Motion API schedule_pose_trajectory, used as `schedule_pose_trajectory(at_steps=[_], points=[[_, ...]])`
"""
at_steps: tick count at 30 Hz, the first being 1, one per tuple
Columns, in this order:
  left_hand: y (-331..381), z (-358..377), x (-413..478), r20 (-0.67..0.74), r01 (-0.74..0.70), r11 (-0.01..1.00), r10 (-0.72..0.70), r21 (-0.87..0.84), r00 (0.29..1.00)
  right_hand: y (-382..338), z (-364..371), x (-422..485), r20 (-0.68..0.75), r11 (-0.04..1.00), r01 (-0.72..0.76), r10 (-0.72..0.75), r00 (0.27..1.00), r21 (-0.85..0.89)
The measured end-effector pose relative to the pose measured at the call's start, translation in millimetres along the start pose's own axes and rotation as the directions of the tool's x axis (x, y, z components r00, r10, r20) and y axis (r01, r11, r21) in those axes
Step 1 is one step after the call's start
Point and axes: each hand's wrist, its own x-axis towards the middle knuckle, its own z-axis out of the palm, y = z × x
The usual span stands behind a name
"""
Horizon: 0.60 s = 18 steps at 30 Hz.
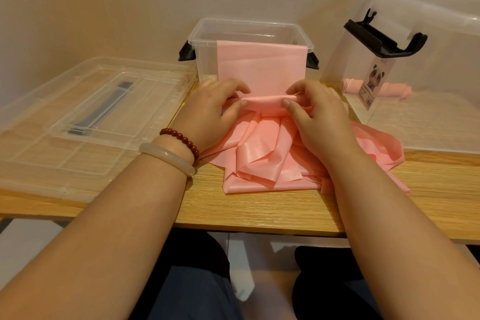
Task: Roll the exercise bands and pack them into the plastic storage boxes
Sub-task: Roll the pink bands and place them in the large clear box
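Fingers (242, 104) of left hand (210, 112) and right hand (319, 117) curl, pinching the pink band's (259, 70) rolled edge.

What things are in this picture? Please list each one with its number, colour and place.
open box: one, clear, middle back of the table
lid: one, clear, flat on the table at left
second box: one, clear, at right, with a panda label
rolled bands: number unclear, pink, inside the second box
loose band: at least one, pink, hangs over the open box's front wall, heaped on the table
table: one, light wood
bead bracelet: one, dark red, left wrist
bangle: one, pale, left wrist
left hand: pinches the loose band's rolled end
right hand: pinches the same roll
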Motion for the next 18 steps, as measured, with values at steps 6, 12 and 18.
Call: schedule_pose_trajectory(at_steps=[6, 12, 18], points=[[1.2, -0.3, -0.1, 0.024, 0.013, 1.0, -0.013, -0.018, 1.0, 0.7, -0.7, -0.7, -0.015, 1.0, -0.015, 0.015, 1.0, 0.007], [3.6, -2.2, -0.6, 0.049, -0.001, 1.0, 0.002, -0.028, 0.999, -1.7, -1.9, -0.5, -0.006, 0.999, -0.032, 0.032, 0.999, 0.01], [-2.5, 0.1, 0.9, -0.036, 0.01, 1.0, -0.011, -0.029, 0.999, -1.2, -1.5, -2.7, 0.037, 0.996, -0.086, 0.086, 0.996, 0.003]])
